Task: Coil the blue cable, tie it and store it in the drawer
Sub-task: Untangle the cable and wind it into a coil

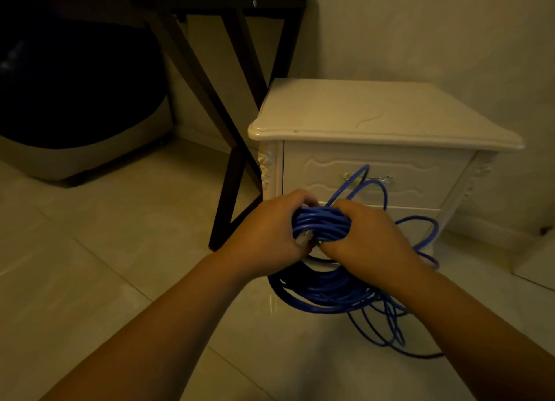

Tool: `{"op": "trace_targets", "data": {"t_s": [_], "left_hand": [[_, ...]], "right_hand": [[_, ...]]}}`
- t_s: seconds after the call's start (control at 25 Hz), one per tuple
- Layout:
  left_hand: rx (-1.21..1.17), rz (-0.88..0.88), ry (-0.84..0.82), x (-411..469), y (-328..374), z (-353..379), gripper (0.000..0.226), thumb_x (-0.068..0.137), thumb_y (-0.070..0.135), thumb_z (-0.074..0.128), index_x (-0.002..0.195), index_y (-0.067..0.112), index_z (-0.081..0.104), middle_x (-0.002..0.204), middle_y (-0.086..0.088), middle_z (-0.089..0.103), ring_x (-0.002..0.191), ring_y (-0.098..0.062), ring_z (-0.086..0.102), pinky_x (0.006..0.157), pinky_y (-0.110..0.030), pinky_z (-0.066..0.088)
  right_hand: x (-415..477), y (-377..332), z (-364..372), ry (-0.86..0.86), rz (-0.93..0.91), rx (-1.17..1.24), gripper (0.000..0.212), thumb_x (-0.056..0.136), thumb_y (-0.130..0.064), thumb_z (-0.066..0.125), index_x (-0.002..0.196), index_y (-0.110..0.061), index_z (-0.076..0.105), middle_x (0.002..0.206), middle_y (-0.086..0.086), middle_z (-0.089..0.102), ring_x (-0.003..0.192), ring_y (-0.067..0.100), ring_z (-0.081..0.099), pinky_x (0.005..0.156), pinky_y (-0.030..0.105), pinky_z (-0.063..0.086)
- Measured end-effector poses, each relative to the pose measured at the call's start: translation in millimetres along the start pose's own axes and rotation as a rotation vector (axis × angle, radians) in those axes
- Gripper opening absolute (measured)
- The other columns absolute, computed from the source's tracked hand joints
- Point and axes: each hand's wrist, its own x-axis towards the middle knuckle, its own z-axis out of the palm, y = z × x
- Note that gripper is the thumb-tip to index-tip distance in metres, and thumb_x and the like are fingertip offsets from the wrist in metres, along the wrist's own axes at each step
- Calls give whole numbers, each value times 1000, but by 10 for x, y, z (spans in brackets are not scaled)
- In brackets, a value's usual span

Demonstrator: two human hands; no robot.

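Observation:
The blue cable [321, 224] is gathered into a thick bundle of loops held in front of the white nightstand. My left hand [270, 233] grips the bundle from the left, with a clear plug end showing by its fingers. My right hand [365, 236] grips the same bundle from the right. More loops hang below my hands and spread over the floor tiles, and a few loose loops rise in front of the top drawer [420, 175], which is closed. Its metal handle [386, 179] is partly hidden by the cable.
The white nightstand [375, 115] stands against the wall at the right. A dark table with crossed legs [228, 124] stands to its left, one leg close to my left hand. A dark and grey bulky object [75, 106] sits under the table at far left.

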Motion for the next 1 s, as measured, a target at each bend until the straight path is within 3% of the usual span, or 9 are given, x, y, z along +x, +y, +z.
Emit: {"op": "trace_targets", "data": {"t_s": [0.16,0.28,0.4,0.6,0.72,0.8,0.88,0.96,1.0], "left_hand": [[-40,-83,100,51,-6,58,20,82,13,72,97,18,60,84,3,66,76,-10,62,72,-33,52],[-242,-220,177,96,-17,41,15,84,11,71,92,18,60,80,0,64,74,-15,61,72,-37,50],[-467,-365,301,109,25,12,15,83,9,72,88,16,60,81,-11,63,76,-30,62,71,-47,52],[-785,-535,484,95,47,23,15,82,4,67,95,11,62,68,-7,56,60,-23,55,55,-35,44],[-948,-611,500,52,108,104,21,84,4,63,105,9,61,70,-7,54,58,-19,55,50,-30,46],[-954,-576,404,47,130,109,29,84,11,69,112,13,60,79,-4,60,66,-16,62,56,-28,49],[-967,-489,239,43,128,86,45,81,35,72,121,19,60,94,0,67,85,-13,67,73,-28,52],[-1047,-489,145,32,95,72,61,80,60,61,126,19,60,106,-3,66,103,-17,63,92,-36,48],[-1153,-538,131,25,85,70,61,85,60,54,127,16,61,107,-8,63,105,-21,61,97,-40,45]], "right_hand": [[30,18,13,-25,18,174,27,75,-18,74,98,-22,60,81,-1,66,70,16,65,67,34,57],[74,94,-47,-87,93,500,36,76,-13,77,106,-23,60,85,4,72,74,20,71,71,34,60],[98,157,-39,-109,162,820,39,76,-11,74,113,-12,61,89,13,73,85,31,71,81,43,58],[41,100,144,-54,189,1150,55,63,-26,74,112,-5,60,84,11,71,87,30,69,82,43,57],[3,23,320,58,243,1196,46,74,-11,73,117,-7,58,80,12,70,83,29,71,81,45,57],[39,25,287,120,311,1239,32,80,0,64,112,-4,59,67,10,65,67,25,67,73,42,57],[92,68,146,135,377,1343,16,81,4,55,94,-3,59,54,7,56,52,19,58,64,35,55],[125,99,-7,144,418,1498,13,80,4,49,75,-7,55,49,4,49,45,17,51,57,31,53],[130,115,-67,158,423,1543,17,80,3,48,70,-9,52,49,4,47,44,16,49,55,29,54]]}}
